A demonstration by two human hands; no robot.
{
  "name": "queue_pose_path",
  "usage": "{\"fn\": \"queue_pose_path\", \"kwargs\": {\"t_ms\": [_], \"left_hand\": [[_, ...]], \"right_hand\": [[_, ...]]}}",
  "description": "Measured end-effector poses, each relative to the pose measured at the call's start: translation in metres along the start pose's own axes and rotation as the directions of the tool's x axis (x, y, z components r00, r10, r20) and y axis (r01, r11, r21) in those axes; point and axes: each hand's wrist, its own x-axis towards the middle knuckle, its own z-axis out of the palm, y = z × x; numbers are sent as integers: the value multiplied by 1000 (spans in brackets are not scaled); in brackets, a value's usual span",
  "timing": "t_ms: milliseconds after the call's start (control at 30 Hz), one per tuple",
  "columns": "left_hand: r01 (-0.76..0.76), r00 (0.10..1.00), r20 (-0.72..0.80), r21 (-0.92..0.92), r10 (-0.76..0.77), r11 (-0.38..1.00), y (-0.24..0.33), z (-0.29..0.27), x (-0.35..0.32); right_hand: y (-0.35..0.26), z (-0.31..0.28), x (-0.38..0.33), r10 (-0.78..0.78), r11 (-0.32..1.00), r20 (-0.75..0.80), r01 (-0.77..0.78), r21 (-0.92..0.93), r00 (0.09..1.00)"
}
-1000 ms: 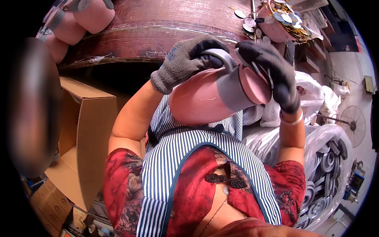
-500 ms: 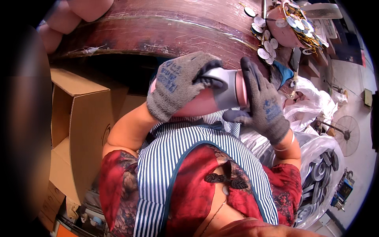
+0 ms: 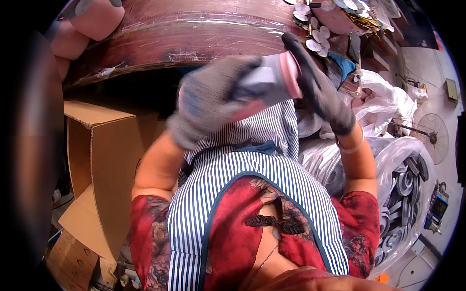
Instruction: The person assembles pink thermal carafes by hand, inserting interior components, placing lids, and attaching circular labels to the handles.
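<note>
A pink, jug-like vessel (image 3: 272,80) with a grey collar and a pink rim is held tilted in front of my apron, its rim end toward the right. My left hand (image 3: 206,97), in a grey work glove, is closed around it near the collar; motion blurs that glove. My right hand (image 3: 318,82), gloved too, lies against the rim end with its fingers stretched upward. Its palm side faces the rim. The lower body of the vessel is mostly hidden behind my left glove.
A film-covered dark red table (image 3: 204,31) spans the far side, with pink vessels (image 3: 99,22) at its left. Round discs (image 3: 315,43) lie beside a pink tub (image 3: 335,20). A cardboard box (image 3: 116,169) stands left; a clear bag of grey parts (image 3: 403,189) and a fan (image 3: 429,136) are right.
The vessel has tilted, its rim end rising. My right hand has changed from gripping the rim with thumb apart to resting flat against it. My left hand has shifted slightly left.
</note>
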Motion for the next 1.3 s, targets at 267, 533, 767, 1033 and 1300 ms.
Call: {"fn": "queue_pose_path", "kwargs": {"t_ms": [267, 533, 767, 1033, 1300], "left_hand": [[284, 957, 209, -532, -202, 797, -7, -5, -2], [420, 905, 175, -506, -387, 753, 4, 54, 4], [448, 796, 129, -784, -592, 431, 1, 30, 12], [458, 735, 185, -845, -652, 277, -23, 23, -7], [593, 755, 192, -608, -627, 528, -39, 11, -7]], "right_hand": [[-61, 11, 18, -291, 956, -107, 285, -73, 951], [115, 65, 37, 490, 740, -143, -324, 590, 860], [139, 37, -71, 315, 472, -337, -454, -755, 887], [100, 57, -68, 148, 899, -509, -330, -289, 848], [26, 59, 0, 855, 221, -73, -234, 947, 514]]}}
